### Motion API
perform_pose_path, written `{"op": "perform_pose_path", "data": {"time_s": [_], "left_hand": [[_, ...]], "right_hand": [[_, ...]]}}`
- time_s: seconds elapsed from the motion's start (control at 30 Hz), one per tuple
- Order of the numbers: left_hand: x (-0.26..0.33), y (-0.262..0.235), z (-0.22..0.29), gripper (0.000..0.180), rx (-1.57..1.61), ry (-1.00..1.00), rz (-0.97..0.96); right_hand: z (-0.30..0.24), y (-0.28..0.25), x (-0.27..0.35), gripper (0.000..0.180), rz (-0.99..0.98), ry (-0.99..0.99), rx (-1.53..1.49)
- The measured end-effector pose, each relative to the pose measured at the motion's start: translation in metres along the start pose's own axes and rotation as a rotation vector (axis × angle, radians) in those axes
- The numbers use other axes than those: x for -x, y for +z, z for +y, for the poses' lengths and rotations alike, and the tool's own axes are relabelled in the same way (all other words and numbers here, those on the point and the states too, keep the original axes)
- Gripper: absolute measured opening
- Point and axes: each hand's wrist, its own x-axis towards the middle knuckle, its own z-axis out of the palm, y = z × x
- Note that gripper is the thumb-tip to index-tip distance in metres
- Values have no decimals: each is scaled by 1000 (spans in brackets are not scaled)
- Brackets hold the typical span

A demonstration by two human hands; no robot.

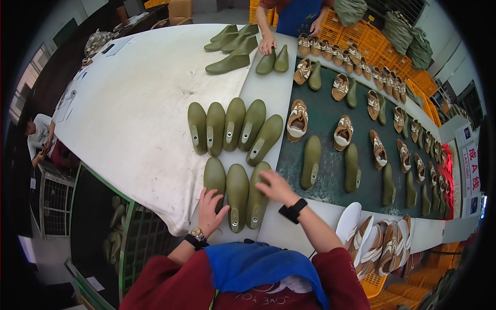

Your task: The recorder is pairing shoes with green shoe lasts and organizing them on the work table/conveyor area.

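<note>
Three green shoe lasts lie side by side just in front of me on the white table edge: a left last (214,175), a middle last (237,194) and a right last (255,211). My left hand (209,213) has its fingers spread at the lower part of the left last. Over the upper part of the right last, my right hand (277,187) reaches in with its fingers apart; whether it presses on it I cannot tell. Beyond them sits a row of several more green lasts (235,124), with metal-rimmed holes in their near ends.
On the right, a dark green conveyor belt (330,170) carries brown-and-white shoes (343,133) and lasts in pairs. Across the table a co-worker's hand (267,44) touches green lasts. Shoe uppers (380,243) stand upright at my right. A white cloth (134,103) covers the left tabletop.
</note>
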Motion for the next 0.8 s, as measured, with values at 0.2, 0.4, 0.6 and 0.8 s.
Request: {"op": "perform_pose_path", "data": {"time_s": [0.2,0.4,0.6,0.8], "left_hand": [[-19,15,-44,66,363,-379,10],[-12,27,-23,67,380,-404,-4],[13,47,1,74,357,-322,-134],[-7,59,28,83,464,-178,-336]], "right_hand": [[-57,62,31,75,-40,152,162],[-85,51,39,69,-224,335,195],[-69,49,89,63,-128,343,217],[-53,30,122,65,-79,440,180]]}}
